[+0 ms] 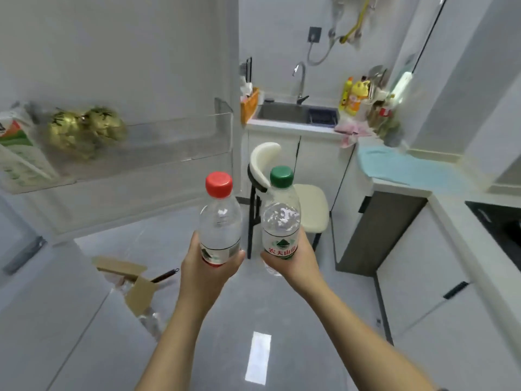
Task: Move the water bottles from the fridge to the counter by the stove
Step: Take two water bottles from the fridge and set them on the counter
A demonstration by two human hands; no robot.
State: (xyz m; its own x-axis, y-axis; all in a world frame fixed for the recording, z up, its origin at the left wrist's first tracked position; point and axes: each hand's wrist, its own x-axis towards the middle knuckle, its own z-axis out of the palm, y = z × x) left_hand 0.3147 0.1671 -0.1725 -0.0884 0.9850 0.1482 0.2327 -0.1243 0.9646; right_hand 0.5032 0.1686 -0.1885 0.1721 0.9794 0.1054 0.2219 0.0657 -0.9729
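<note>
While facing the kitchen floor, grips a red-capped bottle round its label in the left hand and a green-capped bottle in the right hand, both upright, side by side, well apart from the counter by the stove.

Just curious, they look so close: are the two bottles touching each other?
Apart. The head view shows a chair leg through the gap between the red-cap bottle and the green-cap bottle.
</note>
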